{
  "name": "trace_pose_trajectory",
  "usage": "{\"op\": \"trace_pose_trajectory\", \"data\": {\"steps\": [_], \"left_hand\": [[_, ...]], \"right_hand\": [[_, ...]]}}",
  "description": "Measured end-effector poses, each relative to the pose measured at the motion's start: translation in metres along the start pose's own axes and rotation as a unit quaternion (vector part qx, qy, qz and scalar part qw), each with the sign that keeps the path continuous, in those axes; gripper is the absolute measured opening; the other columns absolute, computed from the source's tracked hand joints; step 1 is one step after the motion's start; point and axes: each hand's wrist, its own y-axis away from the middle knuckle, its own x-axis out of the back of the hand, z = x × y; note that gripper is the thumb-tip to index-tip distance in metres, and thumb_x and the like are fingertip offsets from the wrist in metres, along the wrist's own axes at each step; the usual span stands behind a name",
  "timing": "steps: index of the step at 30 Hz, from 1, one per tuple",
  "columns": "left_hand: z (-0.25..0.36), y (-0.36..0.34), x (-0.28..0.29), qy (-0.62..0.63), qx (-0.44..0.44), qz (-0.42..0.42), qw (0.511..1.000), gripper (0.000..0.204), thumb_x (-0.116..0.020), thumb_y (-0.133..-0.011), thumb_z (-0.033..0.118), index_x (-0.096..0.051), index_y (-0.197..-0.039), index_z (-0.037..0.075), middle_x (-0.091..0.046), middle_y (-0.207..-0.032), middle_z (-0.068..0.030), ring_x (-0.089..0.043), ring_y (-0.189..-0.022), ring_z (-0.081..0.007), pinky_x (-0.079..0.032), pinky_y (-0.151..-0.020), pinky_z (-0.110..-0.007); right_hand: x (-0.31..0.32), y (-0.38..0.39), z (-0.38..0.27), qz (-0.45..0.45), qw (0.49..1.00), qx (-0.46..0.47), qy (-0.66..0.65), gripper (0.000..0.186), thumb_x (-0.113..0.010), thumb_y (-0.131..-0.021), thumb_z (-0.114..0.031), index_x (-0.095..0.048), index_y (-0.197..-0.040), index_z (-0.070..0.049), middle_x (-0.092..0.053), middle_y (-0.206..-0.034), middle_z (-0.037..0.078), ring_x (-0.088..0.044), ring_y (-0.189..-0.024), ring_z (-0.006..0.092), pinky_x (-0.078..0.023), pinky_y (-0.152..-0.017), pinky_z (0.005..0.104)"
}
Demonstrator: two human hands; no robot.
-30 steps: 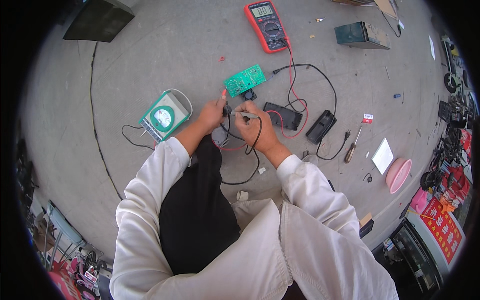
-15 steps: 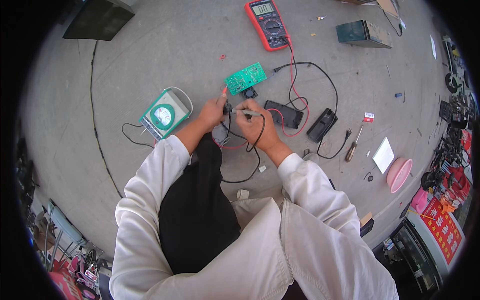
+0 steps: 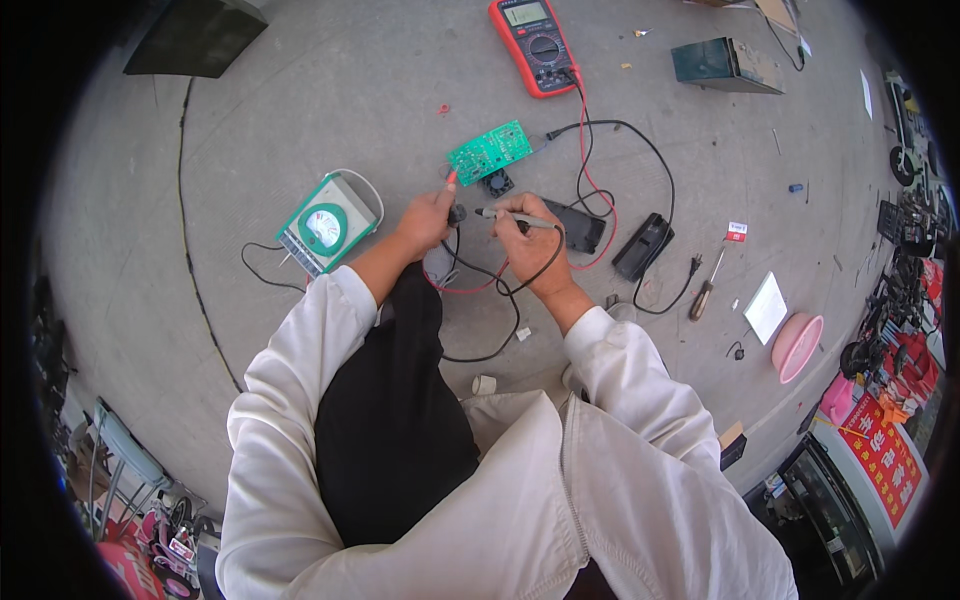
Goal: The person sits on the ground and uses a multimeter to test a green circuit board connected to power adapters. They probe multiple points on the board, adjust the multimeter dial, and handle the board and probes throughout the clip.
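Observation:
My left hand (image 3: 425, 222) is closed around a red probe (image 3: 453, 178), whose end is at the corner of a green circuit board (image 3: 492, 148); a small black part (image 3: 456, 214) is at its fingers, too small to name. My right hand (image 3: 530, 240) grips a grey pen-like probe (image 3: 515, 216), its dark tip pointing left, a little apart from that black part. A small black fan (image 3: 497, 184) sits under the board's lower edge. A red multimeter (image 3: 532, 45) lies above, with leads running down. A green-and-white analog meter (image 3: 323, 225) stands left of my left hand.
Black casing halves (image 3: 576, 228) (image 3: 642, 248) and loose cables lie to the right, beside a screwdriver (image 3: 702, 300), white board (image 3: 766, 306) and pink basin (image 3: 797, 346). Dark metal boxes (image 3: 195, 35) (image 3: 725, 66) stand farther off. Clutter and a red sign (image 3: 880, 460) line the edges.
My right hand has shifted right with the probe, so its tip is now farther from the black part by my left hand. The multimeter's display looks different.

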Motion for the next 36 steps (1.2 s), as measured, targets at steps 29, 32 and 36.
{"op": "trace_pose_trajectory", "data": {"steps": [29, 32, 36], "left_hand": [[0.002, -0.004, -0.002, 0.025, 0.017, -0.005, 1.0, 0.047, -0.045, -0.094, 0.053, -0.052, -0.086, 0.007, -0.05, -0.068, -0.0037, -0.039, -0.046, -0.0099, -0.026, -0.039, -0.026], [0.001, -0.005, -0.001, 0.025, 0.017, -0.008, 1.0, 0.047, -0.045, -0.094, 0.052, -0.051, -0.086, 0.007, -0.05, -0.067, -0.0038, -0.039, -0.046, -0.0098, -0.026, -0.039, -0.026], [0.002, -0.004, -0.001, 0.034, 0.017, -0.013, 0.999, 0.046, -0.045, -0.094, 0.052, -0.051, -0.086, 0.007, -0.05, -0.067, -0.0033, -0.038, -0.045, -0.0095, -0.026, -0.038, -0.026]], "right_hand": [[-0.001, -0.001, -0.003, -0.019, 0.999, -0.034, -0.019, 0.011, -0.059, -0.086, -0.01, -0.059, -0.092, -0.001, -0.063, -0.074, 0.007, -0.059, -0.065, 0.0105, -0.047, -0.061, 0.0261], [-0.004, -0.002, 0.0, -0.018, 0.999, -0.041, -0.023, 0.011, -0.061, -0.084, -0.011, -0.059, -0.089, -0.001, -0.062, -0.077, 0.008, -0.059, -0.065, 0.0132, -0.048, -0.061, 0.0281], [-0.007, -0.005, 0.009, -0.028, 0.999, 0.026, 0.017, 0.011, -0.061, -0.085, -0.01, -0.059, -0.09, -0.001, -0.063, -0.081, 0.011, -0.062, -0.068, 0.0207, -0.049, -0.063, 0.0311]]}}
